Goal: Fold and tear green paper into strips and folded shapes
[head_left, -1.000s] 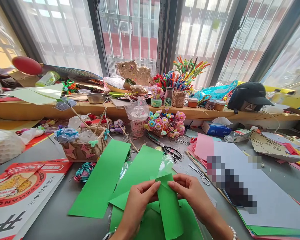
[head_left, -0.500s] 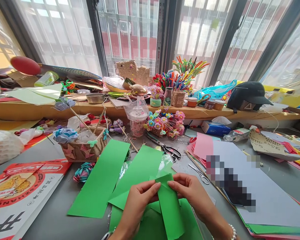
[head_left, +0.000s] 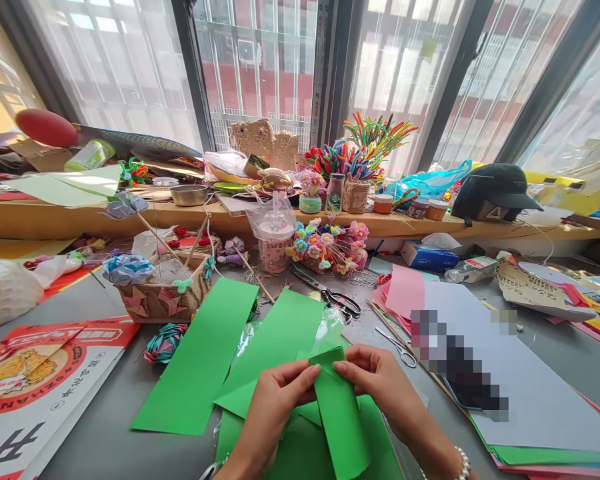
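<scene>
A strip of green paper (head_left: 341, 420) is bent over at its top edge between my two hands. My left hand (head_left: 280, 397) pinches its upper left side, thumb on the front and fingers behind. On the upper right side my right hand (head_left: 375, 377) pinches it the same way. Under my hands lie more green sheets (head_left: 295, 340), partly on clear plastic wrapping. One long green strip (head_left: 197, 360) rests to the left of them. Large black-handled scissors (head_left: 337, 300) lie beyond my hands, and small silver scissors (head_left: 400, 347) sit to the right.
A basket with paper flowers (head_left: 167, 300) stands at the back left, near a lidded drink cup (head_left: 274, 243). White paper (head_left: 520, 360) with a blurred dark object on it covers the right side. Behind runs a cluttered wooden ledge (head_left: 220, 217). A printed paper bag (head_left: 45, 380) lies at left.
My view has shifted very slightly. Both hands keep the same pinch on the green strip, with no clear movement of the paper.
</scene>
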`<move>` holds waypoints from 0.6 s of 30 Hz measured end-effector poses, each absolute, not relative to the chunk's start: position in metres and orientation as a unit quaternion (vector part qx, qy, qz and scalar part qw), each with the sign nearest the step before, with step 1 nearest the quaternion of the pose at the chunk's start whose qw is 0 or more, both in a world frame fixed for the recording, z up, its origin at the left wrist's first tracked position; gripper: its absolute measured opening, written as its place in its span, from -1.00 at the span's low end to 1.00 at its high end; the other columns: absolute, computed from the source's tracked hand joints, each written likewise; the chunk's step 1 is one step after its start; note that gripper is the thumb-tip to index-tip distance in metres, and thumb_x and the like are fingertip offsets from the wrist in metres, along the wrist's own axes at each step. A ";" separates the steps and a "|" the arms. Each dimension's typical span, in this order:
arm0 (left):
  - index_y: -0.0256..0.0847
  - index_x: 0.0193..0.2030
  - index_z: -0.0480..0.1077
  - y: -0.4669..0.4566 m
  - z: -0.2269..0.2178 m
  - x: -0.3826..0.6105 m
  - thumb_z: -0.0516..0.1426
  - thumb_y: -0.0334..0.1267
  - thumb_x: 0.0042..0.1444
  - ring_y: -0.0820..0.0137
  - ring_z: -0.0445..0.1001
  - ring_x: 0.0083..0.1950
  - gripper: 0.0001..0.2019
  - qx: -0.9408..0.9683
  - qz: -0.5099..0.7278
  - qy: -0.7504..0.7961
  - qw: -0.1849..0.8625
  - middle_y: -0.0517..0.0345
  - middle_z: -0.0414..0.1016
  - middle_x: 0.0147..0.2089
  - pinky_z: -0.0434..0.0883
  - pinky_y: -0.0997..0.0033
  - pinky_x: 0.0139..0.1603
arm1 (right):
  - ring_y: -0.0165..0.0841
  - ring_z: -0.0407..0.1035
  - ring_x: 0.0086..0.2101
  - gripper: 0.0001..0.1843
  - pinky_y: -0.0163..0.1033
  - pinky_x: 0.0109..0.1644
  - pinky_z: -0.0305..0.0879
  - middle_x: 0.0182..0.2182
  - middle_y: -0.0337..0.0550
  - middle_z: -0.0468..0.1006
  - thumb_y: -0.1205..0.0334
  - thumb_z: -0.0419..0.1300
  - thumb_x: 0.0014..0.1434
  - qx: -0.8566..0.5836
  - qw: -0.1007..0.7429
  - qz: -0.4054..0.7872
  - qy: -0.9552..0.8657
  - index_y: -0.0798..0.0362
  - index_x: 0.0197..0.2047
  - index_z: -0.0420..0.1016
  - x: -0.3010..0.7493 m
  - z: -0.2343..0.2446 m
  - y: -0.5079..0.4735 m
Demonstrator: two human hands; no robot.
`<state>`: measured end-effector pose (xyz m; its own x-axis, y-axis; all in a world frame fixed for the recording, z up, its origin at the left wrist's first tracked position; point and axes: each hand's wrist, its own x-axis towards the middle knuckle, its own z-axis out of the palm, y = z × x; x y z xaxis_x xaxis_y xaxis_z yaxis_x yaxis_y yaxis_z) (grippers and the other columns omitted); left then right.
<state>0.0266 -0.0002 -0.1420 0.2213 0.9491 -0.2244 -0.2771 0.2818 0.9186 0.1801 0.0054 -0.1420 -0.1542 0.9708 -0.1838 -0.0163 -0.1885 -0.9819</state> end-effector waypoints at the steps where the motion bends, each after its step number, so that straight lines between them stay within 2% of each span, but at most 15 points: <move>1: -0.31 -0.36 0.52 0.000 -0.142 0.027 0.23 -0.06 -0.22 0.23 0.50 -0.38 -0.66 0.392 0.454 0.427 0.677 0.03 0.56 -0.42 0.40 0.36 -0.28 | -0.44 0.33 -0.51 -0.76 -0.40 -0.49 0.22 -0.57 -0.29 0.44 0.11 0.26 -0.15 -0.499 0.420 0.586 -0.480 0.12 -0.50 0.41 0.180 -0.142 0.005; 11: -0.30 -0.38 0.53 -0.002 -0.136 0.026 0.23 -0.11 -0.20 0.23 0.50 -0.38 -0.71 0.387 0.454 0.429 0.678 0.03 0.56 -0.43 0.39 0.34 -0.26 | -0.49 0.24 -0.60 -0.68 -0.40 -0.55 0.18 -0.67 -0.35 0.32 0.05 0.26 -0.15 -0.507 0.417 0.569 -0.495 0.10 -0.59 0.28 0.179 -0.144 0.008; 18: -0.25 -0.36 0.54 -0.001 -0.139 0.025 0.22 -0.14 -0.17 0.25 0.50 -0.40 -0.75 0.411 0.442 0.431 0.670 0.08 0.56 -0.44 0.40 0.38 -0.32 | -0.51 0.19 -0.62 -0.69 -0.41 -0.56 0.14 -0.70 -0.38 0.26 0.06 0.26 -0.16 -0.505 0.410 0.575 -0.496 0.10 -0.61 0.28 0.181 -0.142 0.008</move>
